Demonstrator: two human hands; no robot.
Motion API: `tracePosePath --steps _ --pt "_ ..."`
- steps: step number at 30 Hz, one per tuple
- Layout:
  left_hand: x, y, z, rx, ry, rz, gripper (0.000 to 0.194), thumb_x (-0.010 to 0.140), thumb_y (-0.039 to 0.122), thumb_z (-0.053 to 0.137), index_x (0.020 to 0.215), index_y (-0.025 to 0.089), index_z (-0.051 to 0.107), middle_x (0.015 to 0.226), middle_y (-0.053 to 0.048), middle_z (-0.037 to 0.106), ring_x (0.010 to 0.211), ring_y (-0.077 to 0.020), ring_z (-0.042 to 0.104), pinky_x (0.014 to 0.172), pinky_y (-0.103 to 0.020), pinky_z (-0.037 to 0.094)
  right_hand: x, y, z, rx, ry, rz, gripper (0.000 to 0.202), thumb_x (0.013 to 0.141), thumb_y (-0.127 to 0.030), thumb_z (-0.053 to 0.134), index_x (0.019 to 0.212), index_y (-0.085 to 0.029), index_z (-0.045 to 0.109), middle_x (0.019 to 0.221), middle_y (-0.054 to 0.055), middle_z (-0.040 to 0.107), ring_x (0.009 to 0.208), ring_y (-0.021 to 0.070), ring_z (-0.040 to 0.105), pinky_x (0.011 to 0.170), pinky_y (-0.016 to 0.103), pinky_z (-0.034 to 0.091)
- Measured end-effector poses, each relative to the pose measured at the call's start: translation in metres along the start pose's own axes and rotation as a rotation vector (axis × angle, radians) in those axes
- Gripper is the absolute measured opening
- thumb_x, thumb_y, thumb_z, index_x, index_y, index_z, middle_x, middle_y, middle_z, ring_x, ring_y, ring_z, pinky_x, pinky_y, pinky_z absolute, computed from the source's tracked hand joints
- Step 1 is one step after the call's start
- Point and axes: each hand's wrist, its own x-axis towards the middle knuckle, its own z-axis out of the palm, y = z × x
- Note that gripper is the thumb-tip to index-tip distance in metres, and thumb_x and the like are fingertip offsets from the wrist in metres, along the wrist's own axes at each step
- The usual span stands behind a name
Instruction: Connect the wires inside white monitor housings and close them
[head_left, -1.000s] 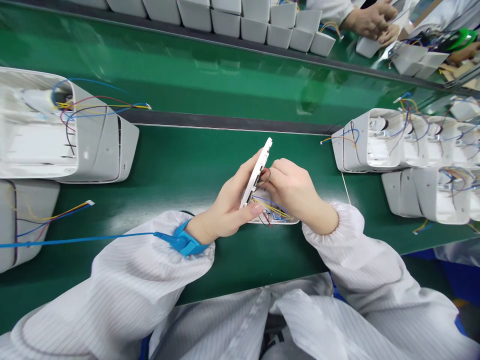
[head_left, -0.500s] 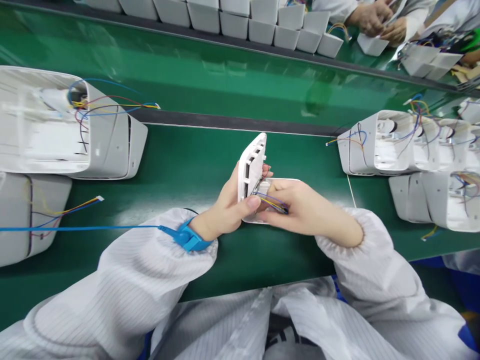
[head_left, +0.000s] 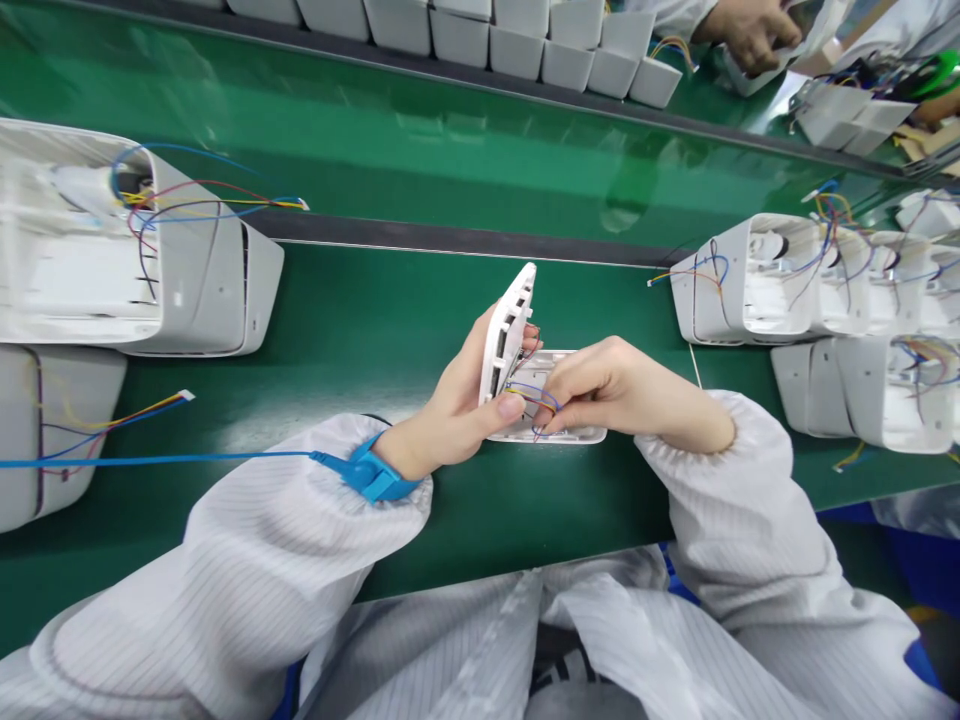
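Note:
My left hand (head_left: 480, 400) is closed around a white plastic cover (head_left: 508, 325), tilted up on edge, its thumb at the inner side. Below the cover, a shallow white plastic housing (head_left: 574, 437) lies on the green table. Thin coloured wires (head_left: 534, 392) run from the cover's inside across the housing. My right hand (head_left: 600, 385) pinches these wires between thumb and fingers over the housing; the exact ends are too small to make out. A blue wrist strap (head_left: 379, 472) with a blue cord circles my left wrist.
Large white housings with loose wires stand at the left (head_left: 202, 260) and the right (head_left: 720, 280). A dark ledge (head_left: 465, 240) crosses behind my hands. Beyond it are rows of white parts (head_left: 457, 40) and a co-worker's hand (head_left: 754, 30).
My right hand has shifted slightly right and raised its knuckles, with the wires still pinched, so more of the housing shows. My left hand keeps the cover tilted. The co-worker's hands have moved.

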Motion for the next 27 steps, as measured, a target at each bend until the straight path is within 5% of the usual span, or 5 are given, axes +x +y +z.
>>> tracePosePath --steps 5,11,20,23,27 --pt "0.000 -0.001 0.000 0.022 -0.004 0.008 0.078 0.083 0.060 0.067 0.146 0.023 0.042 0.142 -0.015 0.049 0.129 -0.0333 0.052 0.112 -0.052 0.046 0.004 0.010 0.007 -0.326 0.055 -0.076 0.021 0.098 -0.027 0.062 0.082 -0.020 0.074 0.076 0.000 0.070 0.071 0.0133 0.061 0.067 0.027 0.045" --pt "0.005 0.005 0.005 0.115 -0.069 0.099 0.085 0.085 0.052 0.069 0.155 0.026 0.028 0.145 -0.015 0.047 0.129 -0.0315 0.053 0.112 -0.050 0.046 0.005 0.023 0.012 -0.732 0.270 -0.072 0.017 0.089 -0.012 0.062 0.086 -0.021 0.077 0.101 0.007 0.069 0.093 0.0221 0.057 0.080 0.036 0.045" --pt "0.008 0.012 0.002 0.585 -0.134 0.316 0.097 0.081 0.060 0.070 0.158 0.023 0.023 0.149 -0.019 0.041 0.130 -0.0355 0.046 0.112 -0.055 0.041 0.002 0.018 0.022 -0.809 0.278 0.166 0.019 0.089 -0.010 0.060 0.090 -0.020 0.076 0.097 0.005 0.072 0.084 0.0191 0.065 0.064 0.029 0.043" --pt "0.010 0.017 0.000 0.758 -0.193 0.380 0.102 0.076 0.052 0.076 0.157 0.021 0.023 0.141 -0.019 0.044 0.128 -0.0346 0.047 0.107 -0.050 0.046 0.002 0.022 0.025 -0.881 0.277 0.181 0.014 0.089 -0.013 0.060 0.086 -0.019 0.073 0.082 0.005 0.071 0.076 0.0211 0.065 0.061 0.031 0.043" --pt "0.012 0.027 -0.006 0.965 -0.360 0.341 0.087 0.079 0.039 0.070 0.154 0.022 0.030 0.134 -0.018 0.048 0.120 -0.0330 0.054 0.097 -0.047 0.050 0.005 0.024 0.018 -0.733 0.260 0.298 0.009 0.085 -0.014 0.068 0.090 -0.019 0.074 0.093 0.005 0.074 0.082 0.0221 0.069 0.066 0.030 0.048"
